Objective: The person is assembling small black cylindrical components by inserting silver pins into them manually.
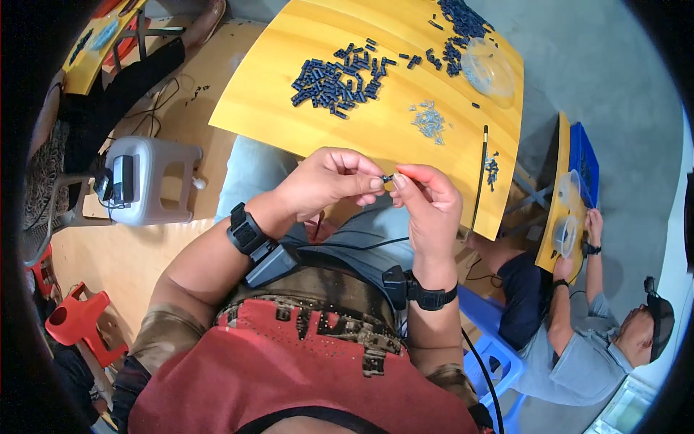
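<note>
Dark piece (388, 179), small, lies between the two hands over the surface's (267, 94) near edge, pinched by the left hand's (336, 177) fingers leftward and the right hand's (428, 201) rightward, equally near; its long axis is unclear.

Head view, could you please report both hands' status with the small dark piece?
Left hand, right hand: fingers pinched on small dark piece. Piece held at near edge of yellow table. Black cable lower in view, apart from piece.
</note>
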Motion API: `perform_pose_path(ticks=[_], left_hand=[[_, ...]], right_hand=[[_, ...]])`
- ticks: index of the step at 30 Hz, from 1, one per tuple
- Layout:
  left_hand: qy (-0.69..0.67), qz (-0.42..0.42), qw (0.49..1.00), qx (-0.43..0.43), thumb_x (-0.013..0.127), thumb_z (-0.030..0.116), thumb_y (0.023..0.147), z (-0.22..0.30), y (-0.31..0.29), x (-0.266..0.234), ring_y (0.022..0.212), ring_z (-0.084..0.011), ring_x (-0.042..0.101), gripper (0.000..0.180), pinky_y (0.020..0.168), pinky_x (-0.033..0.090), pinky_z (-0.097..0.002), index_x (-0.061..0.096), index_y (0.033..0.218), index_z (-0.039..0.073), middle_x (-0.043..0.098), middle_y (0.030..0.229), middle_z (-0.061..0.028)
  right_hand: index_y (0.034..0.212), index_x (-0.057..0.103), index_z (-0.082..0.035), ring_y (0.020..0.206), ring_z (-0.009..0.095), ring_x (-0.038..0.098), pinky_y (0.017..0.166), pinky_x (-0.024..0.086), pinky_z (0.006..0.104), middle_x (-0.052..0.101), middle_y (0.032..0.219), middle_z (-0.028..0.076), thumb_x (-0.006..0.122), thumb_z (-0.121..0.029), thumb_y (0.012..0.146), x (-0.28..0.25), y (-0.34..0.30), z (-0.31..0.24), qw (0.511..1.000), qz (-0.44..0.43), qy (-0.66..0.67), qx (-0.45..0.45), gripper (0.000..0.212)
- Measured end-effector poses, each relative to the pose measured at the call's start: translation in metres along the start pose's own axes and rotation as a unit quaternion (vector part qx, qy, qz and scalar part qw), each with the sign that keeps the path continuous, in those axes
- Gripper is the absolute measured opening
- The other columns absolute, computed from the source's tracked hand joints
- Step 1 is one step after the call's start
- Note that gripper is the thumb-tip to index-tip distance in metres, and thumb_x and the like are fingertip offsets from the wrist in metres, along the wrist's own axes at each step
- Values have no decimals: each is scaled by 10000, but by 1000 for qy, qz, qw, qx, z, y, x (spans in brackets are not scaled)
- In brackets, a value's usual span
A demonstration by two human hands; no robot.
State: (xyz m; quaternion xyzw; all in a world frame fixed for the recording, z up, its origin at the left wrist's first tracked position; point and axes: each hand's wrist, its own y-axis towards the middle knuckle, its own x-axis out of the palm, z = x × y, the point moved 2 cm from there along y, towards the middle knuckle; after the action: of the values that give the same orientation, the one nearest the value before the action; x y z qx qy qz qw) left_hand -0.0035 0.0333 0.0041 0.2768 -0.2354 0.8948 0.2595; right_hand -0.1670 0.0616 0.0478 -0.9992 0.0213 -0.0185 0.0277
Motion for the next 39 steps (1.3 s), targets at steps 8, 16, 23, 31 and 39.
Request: perform_pose_path(ticks=[8,16,23,31,39], left_hand=[[-12,-11,1000,-6,636,92,861,-4,1,-2,733,-110,615,148,673,514,-226,627,970,-8,664,863,-71],[-16,-19,1000,-4,641,105,860,-1,0,-1,712,-107,600,147,646,499,-227,627,955,-6,657,830,-65],[-22,-18,1000,-6,636,98,863,-1,-1,1,695,-115,583,137,624,487,-231,624,946,-10,643,802,-66],[-11,-7,1000,-21,642,113,861,0,-3,-1,689,-98,595,145,623,497,-213,632,942,-7,652,806,-54],[-10,-14,1000,-21,649,122,857,-1,-4,-1,688,-87,600,150,630,503,-205,643,940,-3,656,812,-45]], right_hand=[[929,651,-8,646,55,553,570,448,185,620,778,13,651,-19,829,0,1,2,1000,2,-3,-5,101],[921,648,-5,657,61,552,575,448,187,608,791,22,642,21,819,-2,1,4,999,-6,-13,-30,105],[931,640,6,670,72,560,580,453,190,605,819,36,630,38,820,0,-1,2,999,-13,2,-41,115],[936,637,9,682,76,566,586,456,192,608,829,41,627,34,827,1,-2,3,999,-14,-2,-45,113],[938,635,11,687,78,570,589,459,193,613,849,48,630,29,830,3,-4,3,999,-15,6,-48,110]])
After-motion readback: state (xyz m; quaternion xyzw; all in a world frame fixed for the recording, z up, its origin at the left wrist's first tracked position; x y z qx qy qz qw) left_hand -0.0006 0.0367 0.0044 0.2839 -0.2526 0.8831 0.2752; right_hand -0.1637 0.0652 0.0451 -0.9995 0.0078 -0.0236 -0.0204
